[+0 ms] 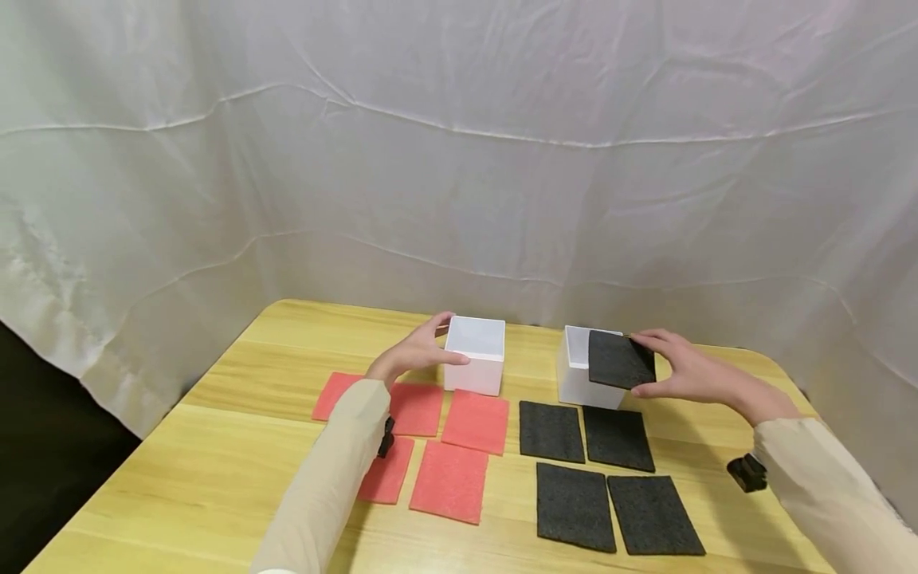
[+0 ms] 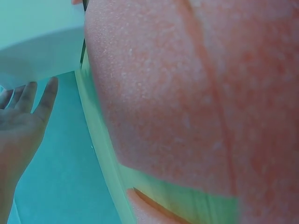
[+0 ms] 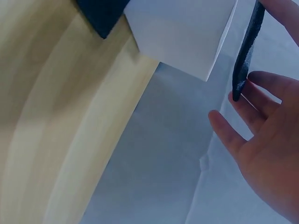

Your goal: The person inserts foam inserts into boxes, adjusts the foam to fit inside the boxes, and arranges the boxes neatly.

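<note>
- Resting against the left white box (image 1: 475, 355), the left hand (image 1: 416, 355) has straight fingers and holds nothing; pink pads (image 1: 450, 480) lie on the bench (image 1: 215, 462).
- Pinching a black pad (image 1: 621, 359) over the right white box (image 1: 577, 375), the right hand (image 1: 692, 373) risks it catching the rim, being tilted.

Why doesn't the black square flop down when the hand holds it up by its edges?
The black pad probably is fairly stiff foam: held at its edges by the right hand over the white box, it stays flat, and it looks straight edge-on in the wrist view. It seems light, since fingertips alone carry it. Its rough surface likely resists slipping.
</note>
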